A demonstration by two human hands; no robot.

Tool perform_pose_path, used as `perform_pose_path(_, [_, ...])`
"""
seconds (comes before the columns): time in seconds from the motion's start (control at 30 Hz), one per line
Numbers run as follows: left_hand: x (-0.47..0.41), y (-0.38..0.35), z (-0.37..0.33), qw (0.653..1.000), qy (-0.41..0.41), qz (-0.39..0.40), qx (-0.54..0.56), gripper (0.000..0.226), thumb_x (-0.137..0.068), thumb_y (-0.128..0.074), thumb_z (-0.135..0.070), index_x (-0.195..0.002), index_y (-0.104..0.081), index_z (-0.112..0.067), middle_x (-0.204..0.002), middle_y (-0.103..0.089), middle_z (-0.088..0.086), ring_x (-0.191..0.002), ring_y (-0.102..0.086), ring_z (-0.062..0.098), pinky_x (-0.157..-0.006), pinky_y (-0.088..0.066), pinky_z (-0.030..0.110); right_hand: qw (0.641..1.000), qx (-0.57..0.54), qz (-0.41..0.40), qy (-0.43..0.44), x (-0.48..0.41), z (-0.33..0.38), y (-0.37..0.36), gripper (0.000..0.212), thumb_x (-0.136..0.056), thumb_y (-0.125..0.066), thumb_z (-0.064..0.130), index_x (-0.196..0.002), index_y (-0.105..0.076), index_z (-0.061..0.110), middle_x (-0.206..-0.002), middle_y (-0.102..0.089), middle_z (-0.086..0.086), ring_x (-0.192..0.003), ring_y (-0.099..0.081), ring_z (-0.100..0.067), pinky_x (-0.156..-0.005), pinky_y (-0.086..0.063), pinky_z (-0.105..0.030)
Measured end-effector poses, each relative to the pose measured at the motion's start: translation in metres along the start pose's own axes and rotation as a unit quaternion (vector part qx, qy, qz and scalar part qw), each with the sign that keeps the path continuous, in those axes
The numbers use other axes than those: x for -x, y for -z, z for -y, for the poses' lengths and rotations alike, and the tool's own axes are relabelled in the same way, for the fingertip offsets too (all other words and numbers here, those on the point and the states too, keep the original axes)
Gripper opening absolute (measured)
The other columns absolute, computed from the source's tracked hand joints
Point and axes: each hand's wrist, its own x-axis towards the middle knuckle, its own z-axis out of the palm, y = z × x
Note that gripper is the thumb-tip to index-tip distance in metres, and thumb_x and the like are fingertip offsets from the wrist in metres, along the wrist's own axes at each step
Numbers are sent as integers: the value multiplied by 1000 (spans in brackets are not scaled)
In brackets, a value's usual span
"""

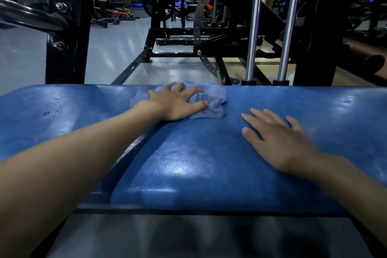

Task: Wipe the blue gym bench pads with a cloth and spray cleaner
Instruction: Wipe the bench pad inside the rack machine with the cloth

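A wide blue bench pad (209,163) fills the middle of the view, with a second blue pad (52,115) running across behind it to the left. A crumpled pale blue cloth (213,98) lies near the far edge of the pads. My left hand (178,102) presses flat on the cloth with its fingers spread. My right hand (276,136) rests flat on the near pad, fingers straight, holding nothing. A few droplets (52,113) sit on the left part of the pad. No spray bottle is in view.
Black machine frame posts (65,37) rise behind the pad at left. Two chrome guide rods (254,27) stand behind it at right. A weight plate (158,2) and further gym machines stand on the grey floor (117,48) beyond. A dark panel (199,236) lies below the pad.
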Motion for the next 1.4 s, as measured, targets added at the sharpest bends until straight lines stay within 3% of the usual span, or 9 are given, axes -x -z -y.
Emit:
perform_pose_path(0.27, [0, -1, 2, 1000, 9, 2, -7, 76, -73, -9, -92, -142, -14, -63, -162, -20, -6, -150, -18, 33, -108, -19, 70, 1000, -6, -1, -5, 0, 0, 2, 54, -99, -18, 56, -152, -20, 42, -163, -9, 18, -150, 0, -6, -120, -1, -48])
perform_pose_path(0.4, [50, -4, -4, 1000, -4, 7, -8, 69, -79, -13, -89, -143, -13, -64, -165, -16, -6, -151, -16, 31, -109, -13, 70, 1000, -13, -5, -2, 1, 1, 2, 55, -99, -19, 55, -152, -22, 41, -163, -11, 16, -150, -3, -8, -120, -2, -50])
perform_pose_path(0.6, [148, -14, -16, 998, -30, -47, -18, 77, -68, -1, -90, -141, -12, -64, -160, -23, -11, -148, -20, 24, -108, -25, 60, 1000, 5, 20, -7, 4, 5, 10, 53, -102, -21, 53, -152, -25, 37, -164, -13, 11, -151, -5, -13, -118, 2, -56])
perform_pose_path(0.73, [171, -18, -16, 997, -31, -62, -34, 80, -67, 3, -89, -142, -8, -63, -159, -22, -13, -147, -19, 19, -108, -28, 58, 1000, -8, 0, 12, -2, 14, 21, 42, -104, -29, 42, -142, -44, 33, -162, -22, 7, -151, -6, -16, -115, 5, -60])
perform_pose_path(0.83, [157, -16, -13, 998, -22, -50, -9, 78, -65, 0, -91, -139, -10, -67, -160, -20, -14, -149, -17, 19, -108, -27, 61, 998, -56, -21, 26, -10, 25, 20, 47, -104, -29, 40, -150, -32, 34, -163, -20, 10, -151, -8, -12, -119, 2, -54])
perform_pose_path(0.93, [129, -14, -4, 999, -15, -38, 0, 79, -62, -2, -92, -137, -13, -68, -160, -21, -14, -149, -18, 19, -108, -24, 63, 998, -43, 26, 30, -16, 32, 5, 52, -103, -23, 48, -154, -21, 36, -164, -12, 11, -151, -4, -12, -119, 2, -54])
perform_pose_path(1.17, [35, -5, 24, 1000, 5, -10, 5, 73, -71, -11, -93, -139, -13, -67, -163, -18, -8, -151, -17, 29, -109, -15, 74, 999, -8, 16, 33, -18, 33, -6, 52, -103, -17, 50, -153, -19, 39, -165, -5, 12, -151, 1, -11, -119, 1, -55])
perform_pose_path(1.4, [-13, 4, 31, 999, 33, -2, 8, 88, -61, -5, -95, -142, -14, -62, -161, -23, -6, -147, -23, 34, -108, -22, 70, 999, -14, 8, 31, -17, 34, -5, 52, -102, -18, 50, -152, -19, 40, -164, -6, 14, -150, 1, -9, -118, 1, -54])
